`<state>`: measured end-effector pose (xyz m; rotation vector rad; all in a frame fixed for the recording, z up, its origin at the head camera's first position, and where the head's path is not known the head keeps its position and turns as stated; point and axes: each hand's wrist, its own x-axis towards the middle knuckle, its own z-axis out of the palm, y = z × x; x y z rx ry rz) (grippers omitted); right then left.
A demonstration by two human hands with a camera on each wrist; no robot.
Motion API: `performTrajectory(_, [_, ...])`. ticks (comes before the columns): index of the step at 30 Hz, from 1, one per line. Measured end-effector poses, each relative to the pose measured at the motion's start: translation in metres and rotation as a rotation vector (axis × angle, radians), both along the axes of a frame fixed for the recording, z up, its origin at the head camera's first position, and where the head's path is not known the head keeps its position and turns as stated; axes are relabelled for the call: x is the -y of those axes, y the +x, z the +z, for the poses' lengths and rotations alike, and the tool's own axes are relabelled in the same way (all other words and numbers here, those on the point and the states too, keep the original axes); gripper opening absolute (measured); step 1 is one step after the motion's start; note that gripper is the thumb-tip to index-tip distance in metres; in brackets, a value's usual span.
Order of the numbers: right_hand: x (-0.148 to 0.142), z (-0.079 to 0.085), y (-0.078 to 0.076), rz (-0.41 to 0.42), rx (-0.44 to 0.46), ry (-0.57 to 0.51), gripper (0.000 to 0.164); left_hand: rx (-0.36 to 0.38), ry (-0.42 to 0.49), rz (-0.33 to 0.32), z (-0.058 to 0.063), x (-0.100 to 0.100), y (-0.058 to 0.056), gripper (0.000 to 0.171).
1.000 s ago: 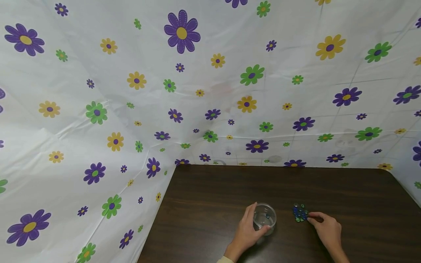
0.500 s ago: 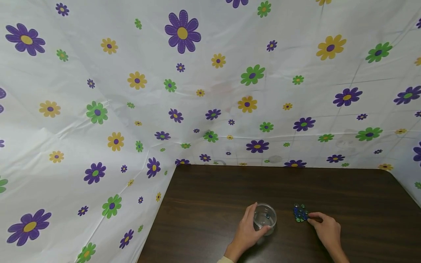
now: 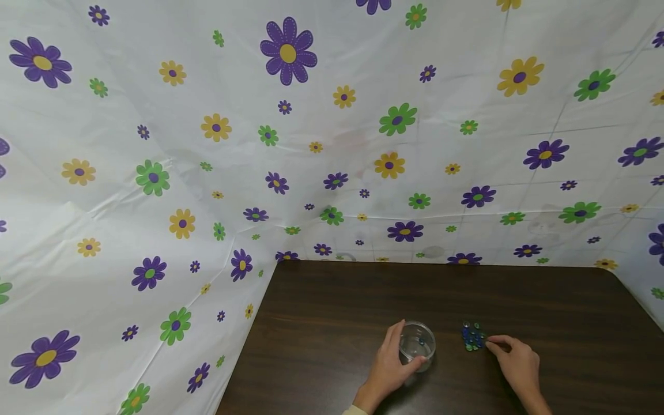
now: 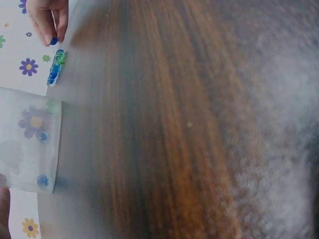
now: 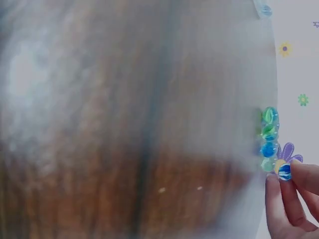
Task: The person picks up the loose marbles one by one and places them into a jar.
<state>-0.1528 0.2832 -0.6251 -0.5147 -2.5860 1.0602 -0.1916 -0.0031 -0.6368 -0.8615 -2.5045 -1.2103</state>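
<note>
My left hand (image 3: 385, 367) grips a clear round cup (image 3: 417, 329), its thumb on the near side and fingers along the left. Inside the cup a few marbles show through the wall, a blue one (image 4: 44, 180) near its bottom in the left wrist view. To the cup's right, several blue, green and clear marbles (image 3: 471, 338) sit in a tight cluster on the table. Just right of the cluster, my right hand (image 3: 519, 363) pinches a blue-and-white marble (image 5: 284, 172) between thumb and fingers. The left wrist view shows that marble (image 4: 54, 41) slightly above the others.
Everything stands on a dark brown wooden table (image 3: 332, 311). A white sheet (image 3: 332, 115) printed with purple, green and yellow flowers hangs behind the table and along its left side. The table's back edge meets the sheet beyond the marbles.
The right hand's fingertips have drawn very slightly away from the cluster, with the blue marble pinched. The left hand and the cup have stayed in place.
</note>
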Motion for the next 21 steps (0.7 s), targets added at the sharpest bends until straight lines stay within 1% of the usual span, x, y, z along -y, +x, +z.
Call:
performTrajectory(5, [0.003,0.003,0.0,0.0,-0.022,0.015,0.009,-0.003,-0.003,0.0,0.0,0.0,0.001,0.082])
performTrajectory(12, [0.012,0.014,0.001,-0.001,-0.059,0.014,0.009,0.006,-0.004,-0.001,0.002,0.001,0.003,0.081])
performTrajectory(17, [0.021,0.025,0.0,0.003,-0.075,-0.009,0.009,0.002,0.005,-0.007,0.002,0.0,0.002,0.081])
performTrajectory(21, [0.029,0.033,-0.002,0.031,-0.092,-0.041,0.012,-0.002,0.006,-0.005,0.002,-0.001,0.001,0.081])
